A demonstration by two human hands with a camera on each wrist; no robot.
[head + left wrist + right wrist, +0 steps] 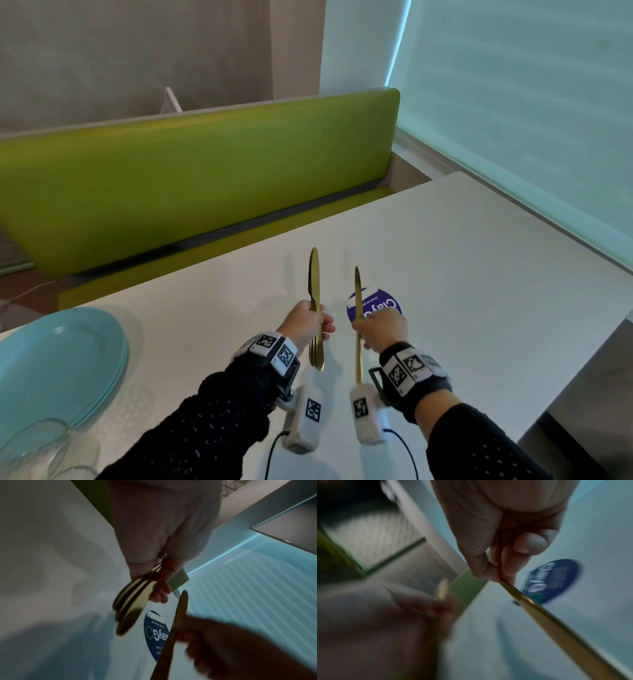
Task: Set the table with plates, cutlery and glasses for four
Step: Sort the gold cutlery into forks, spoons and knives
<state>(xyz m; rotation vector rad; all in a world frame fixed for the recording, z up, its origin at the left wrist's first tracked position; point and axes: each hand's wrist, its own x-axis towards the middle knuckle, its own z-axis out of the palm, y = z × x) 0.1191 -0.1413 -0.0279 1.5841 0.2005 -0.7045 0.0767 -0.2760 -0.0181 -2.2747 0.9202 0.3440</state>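
Head view: left hand [306, 323] curled round a bundle of gold knives [314, 277], blades up and away, held above the white surface [479, 274]. Right hand [383, 334] just beside it, pinched on 1 single gold knife [357, 291], likewise upright, hands close but not touching. Beyond the right hand, flat on the surface, a round blue sticker [380, 301], partly hidden by the knife and fingers. At the near left edge, a stack of pale blue plates [61, 359], and in front of it clear glasses [34, 445], well apart from both hands. Behind the surface, a green bench seat [191, 171]. Left wrist view: bundle of gold knives [132, 608] gripped by curled fingers [163, 588], handle ends fanned toward the camera, exact count unclear through blur; single gold knife [173, 632] crossing in front of the sticker [152, 632], right hand [231, 649] dark and blurred at lower right. Right wrist view: thumb and fingers [508, 566] clamped on the single gold knife [556, 622], handle running to the lower right; sticker [553, 578] lay beyond; left hand [376, 615] heavily blurred at lower left.
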